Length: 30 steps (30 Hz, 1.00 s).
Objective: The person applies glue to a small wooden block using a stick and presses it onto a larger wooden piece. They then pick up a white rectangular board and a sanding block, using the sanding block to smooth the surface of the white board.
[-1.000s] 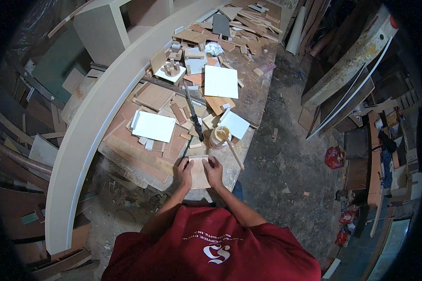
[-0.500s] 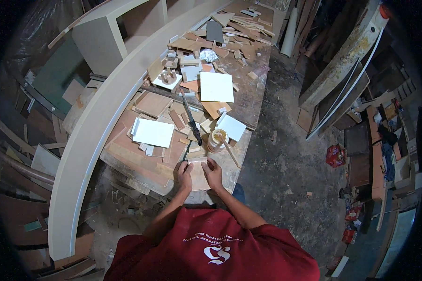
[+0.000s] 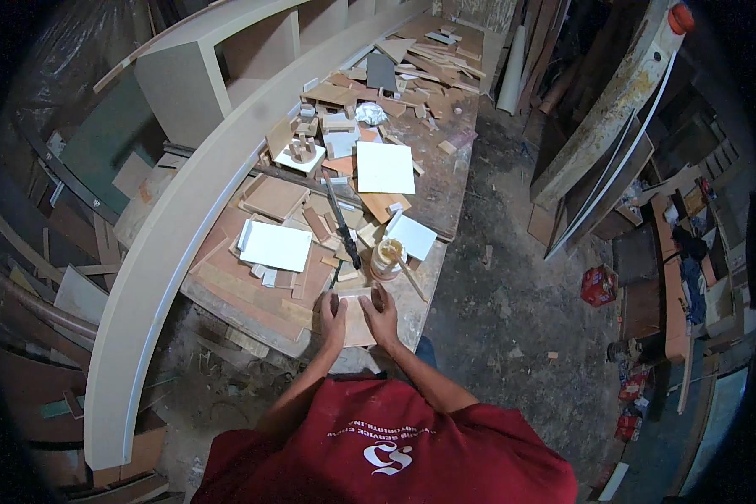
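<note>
Fingers (image 3: 385,296) of the left hand (image 3: 333,322) and right hand (image 3: 382,321) bend around opposite sides of a small board (image 3: 358,326), thumbs angled inward over its top face. Fingertips underneath are hidden, so how firmly they pinch cannot be told.

Beyond the worker's left stands a pale cabinet (image 3: 176,92), the bulkiest piece in view, with open bays. Next in size comes the bench (image 3: 445,181), strewn with offcuts (image 3: 392,49) that crowd its far end. A pale plank (image 3: 122,336) sweeps along the bench's left side, its curve perhaps partly the lens's doing.

Three white panels (image 3: 385,168) lie among the scraps, probably set on top so they stay in easy sight. A dark bar (image 3: 344,231) slants across the litter, one end toward the hands.

Smaller again, the board sits between the two hands at the bench's near edge, close to the body, likely gripped from both sides to keep it from twisting. Whether it touches the bench is unclear.

Just past the right hand, a jar (image 3: 385,269) with yellowish smears stands upright, apparently parked within reach. Its stick (image 3: 413,282) leans out over the rim toward the worker, handy for grasping.
</note>
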{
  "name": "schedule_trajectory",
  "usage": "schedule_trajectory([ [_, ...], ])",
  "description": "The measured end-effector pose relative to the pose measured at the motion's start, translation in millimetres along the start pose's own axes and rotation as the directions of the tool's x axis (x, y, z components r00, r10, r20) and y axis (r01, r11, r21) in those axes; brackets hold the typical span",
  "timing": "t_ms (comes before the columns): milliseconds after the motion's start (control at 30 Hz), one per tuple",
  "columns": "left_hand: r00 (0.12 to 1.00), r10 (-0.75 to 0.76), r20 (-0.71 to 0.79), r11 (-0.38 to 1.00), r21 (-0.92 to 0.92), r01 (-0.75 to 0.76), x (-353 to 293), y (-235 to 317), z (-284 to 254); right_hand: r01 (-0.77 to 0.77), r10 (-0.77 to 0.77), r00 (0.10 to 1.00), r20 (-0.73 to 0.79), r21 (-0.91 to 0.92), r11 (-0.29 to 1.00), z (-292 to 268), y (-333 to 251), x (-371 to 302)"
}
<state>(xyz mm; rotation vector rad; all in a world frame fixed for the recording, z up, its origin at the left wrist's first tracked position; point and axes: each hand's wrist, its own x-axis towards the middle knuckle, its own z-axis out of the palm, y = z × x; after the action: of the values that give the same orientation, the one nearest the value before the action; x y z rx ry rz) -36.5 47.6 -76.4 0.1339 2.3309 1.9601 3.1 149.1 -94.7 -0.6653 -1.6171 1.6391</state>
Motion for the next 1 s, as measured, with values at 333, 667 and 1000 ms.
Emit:
schedule_trajectory([
  [333, 0.844, -0.251, 0.475, 0.963, 0.038, 0.265, -4, 24, -37, -0.624, 0.622, 0.645, 0.444, -0.162, 0.764, -46, -52, -18],
  [667, 0.589, -0.104, 0.802, 0.890, -0.189, 0.415, 88, 116, -115, -0.179, 0.114, 0.518, 0.848, -0.023, 0.984, -44, -169, -38],
  [1000, 0.615, -0.091, 0.784, 0.873, -0.233, 0.427, 98, 169, -119, -0.155, 0.105, 0.644, 0.758, -0.005, 0.988, -65, -206, -28],
])
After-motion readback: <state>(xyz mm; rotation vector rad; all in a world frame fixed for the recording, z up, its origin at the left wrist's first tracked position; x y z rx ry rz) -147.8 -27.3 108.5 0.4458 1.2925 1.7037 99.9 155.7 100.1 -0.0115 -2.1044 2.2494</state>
